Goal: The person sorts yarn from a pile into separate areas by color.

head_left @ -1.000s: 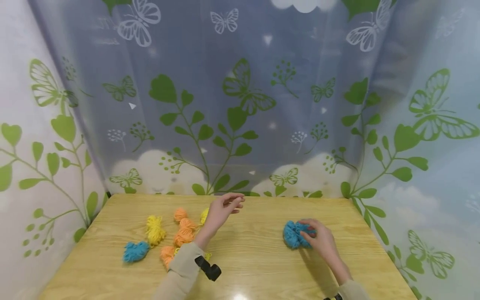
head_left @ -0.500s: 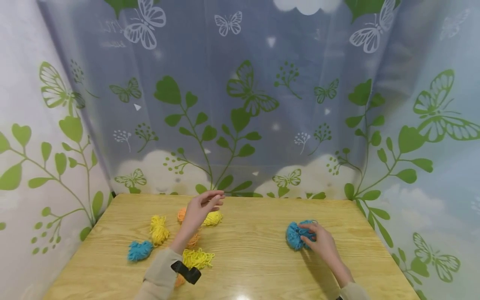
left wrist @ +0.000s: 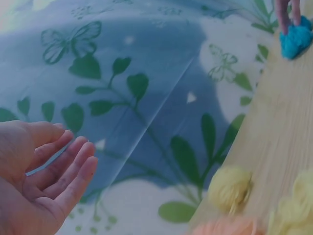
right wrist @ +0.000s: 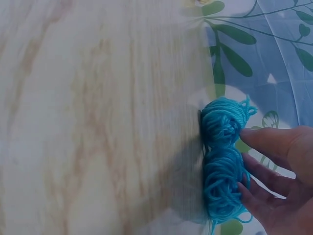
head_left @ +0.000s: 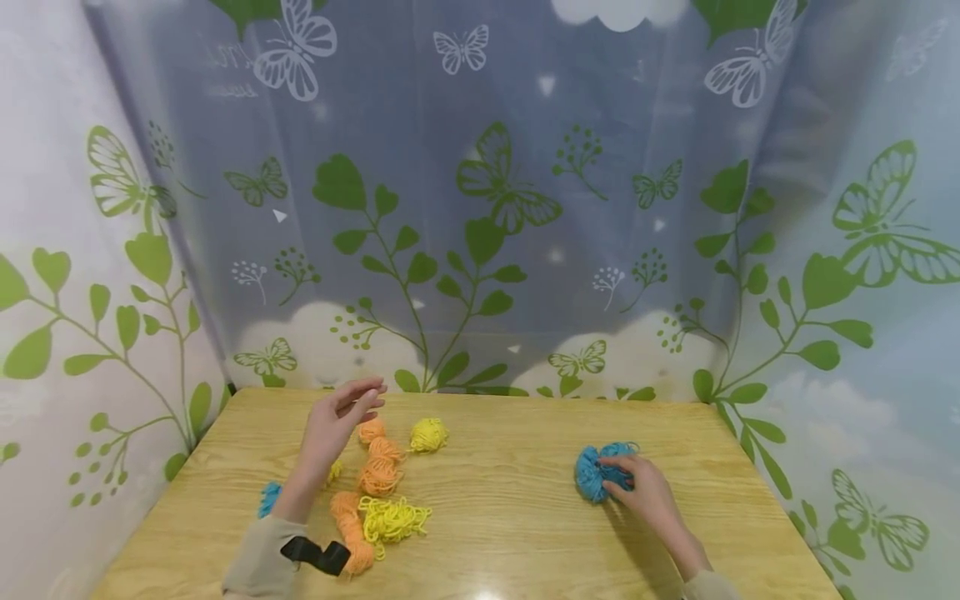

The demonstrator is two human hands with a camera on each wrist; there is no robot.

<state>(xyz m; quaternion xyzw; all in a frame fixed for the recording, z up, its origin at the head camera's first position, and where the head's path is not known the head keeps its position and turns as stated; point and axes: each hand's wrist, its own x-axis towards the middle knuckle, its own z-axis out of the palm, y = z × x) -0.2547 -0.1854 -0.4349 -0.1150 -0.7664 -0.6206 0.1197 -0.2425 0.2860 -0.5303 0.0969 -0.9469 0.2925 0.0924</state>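
At the right of the head view, my right hand (head_left: pixel 647 493) pinches a blue yarn skein (head_left: pixel 590 477) on the table. The right wrist view shows the skein (right wrist: pixel 222 183) drawn in at the middle into two rounded lobes, thumb tip at one and fingers at the other. My left hand (head_left: pixel 337 423) hovers over the left part of the table, holding nothing, its fingers loosely bent in the left wrist view. Below and beside it lie orange skeins (head_left: pixel 381 475), a loose yellow skein (head_left: pixel 393 521) and a rounder yellow one (head_left: pixel 429 435). The left forearm partly hides another blue skein (head_left: pixel 268 498).
Another orange skein (head_left: pixel 351 533) lies beside the loose yellow one. A bit of yellow yarn (head_left: pixel 334 472) shows past the left forearm. The wooden table (head_left: pixel 502 500) ends at a printed curtain (head_left: pixel 420 208) with leaves and butterflies, which also hangs at both sides.
My left hand has swept leftward over the table, uncovering the orange and yellow skeins and covering part of the left blue one. My right hand stays at its blue skein. The view shifts slightly.
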